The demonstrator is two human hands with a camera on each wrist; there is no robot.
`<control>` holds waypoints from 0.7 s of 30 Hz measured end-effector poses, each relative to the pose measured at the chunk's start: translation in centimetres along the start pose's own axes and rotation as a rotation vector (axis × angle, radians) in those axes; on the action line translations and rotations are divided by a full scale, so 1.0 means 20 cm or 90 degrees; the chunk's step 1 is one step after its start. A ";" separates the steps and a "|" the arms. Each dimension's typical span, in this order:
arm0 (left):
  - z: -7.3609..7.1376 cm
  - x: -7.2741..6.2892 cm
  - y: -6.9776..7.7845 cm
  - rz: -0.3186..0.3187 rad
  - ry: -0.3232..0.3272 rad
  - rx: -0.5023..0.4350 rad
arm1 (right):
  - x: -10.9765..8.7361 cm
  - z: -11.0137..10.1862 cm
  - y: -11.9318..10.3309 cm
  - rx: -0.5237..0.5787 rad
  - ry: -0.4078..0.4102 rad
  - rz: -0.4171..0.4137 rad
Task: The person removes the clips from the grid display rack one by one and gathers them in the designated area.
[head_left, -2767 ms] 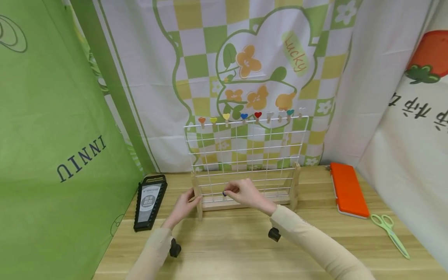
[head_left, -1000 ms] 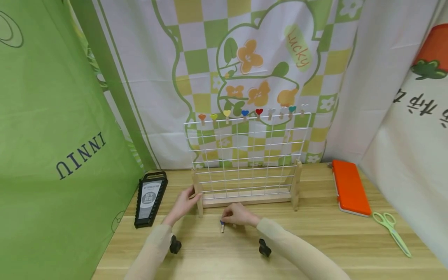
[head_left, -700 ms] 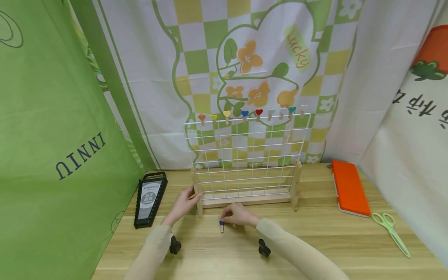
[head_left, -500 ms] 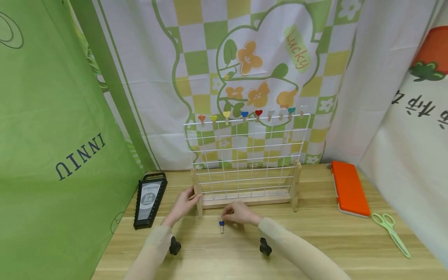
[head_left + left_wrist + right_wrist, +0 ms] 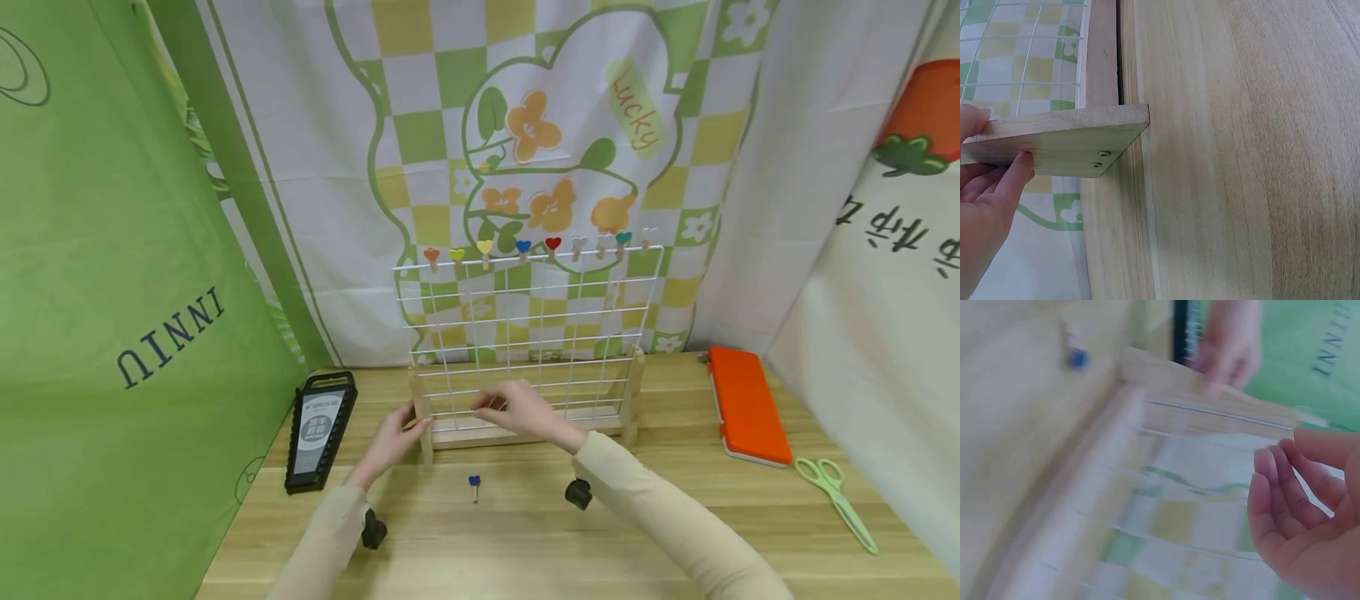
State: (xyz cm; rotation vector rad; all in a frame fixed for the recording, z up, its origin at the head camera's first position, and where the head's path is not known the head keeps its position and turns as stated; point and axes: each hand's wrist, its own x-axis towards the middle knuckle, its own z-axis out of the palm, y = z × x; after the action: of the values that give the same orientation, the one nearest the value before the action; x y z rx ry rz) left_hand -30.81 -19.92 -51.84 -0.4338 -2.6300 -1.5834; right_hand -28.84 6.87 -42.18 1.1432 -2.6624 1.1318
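The left hand (image 5: 390, 440) was clamped on the wooden upright (image 5: 1063, 150) at the left end of the wire rack (image 5: 508, 320), with digits on both sides of the board. The right hand (image 5: 521, 411), well apart from the left, was raised before the lower part of the grid; its fingers were loosely bent and held nothing. Whether it touched the wires could not be determined. One blue heart clip (image 5: 475, 482) lay on the bench (image 5: 525, 550) in front of the rack, clear of both hands; in the right wrist view it was blurred. Nine heart clips (image 5: 553, 244) stood along the rack's top wire, from the left: orange, yellow, pale yellow, blue, red, two whitish, teal, one whitish. A black holder (image 5: 321, 433) with a grey label lay left of the rack. On the right lay an orange-red case (image 5: 748, 407), with green scissors (image 5: 846, 511) just beside its near end. A green curtain (image 5: 135, 250) hung at left, and a checked cloth (image 5: 555, 125) lettered "Lucky" hung behind the rack.
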 end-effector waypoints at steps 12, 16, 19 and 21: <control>0.01 0.00 -0.01 0.009 0.008 0.016 | 0.19 -0.47 -0.34 -0.069 0.142 -0.121; 0.01 0.00 -0.01 0.012 0.008 0.015 | 0.24 -0.58 -0.43 -0.083 0.174 -0.160; 0.01 0.00 -0.01 0.013 0.005 0.006 | 0.27 -0.64 -0.48 -0.090 0.198 -0.186; 0.01 0.00 -0.01 0.015 0.002 0.003 | 0.29 -0.67 -0.51 -0.099 0.214 -0.203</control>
State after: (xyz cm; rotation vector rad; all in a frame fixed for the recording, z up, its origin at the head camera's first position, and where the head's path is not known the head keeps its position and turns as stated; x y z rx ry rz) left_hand -30.87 -19.87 -52.03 -0.4605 -2.6159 -1.5699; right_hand -29.85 7.05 -24.36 1.1751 -2.1793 0.9448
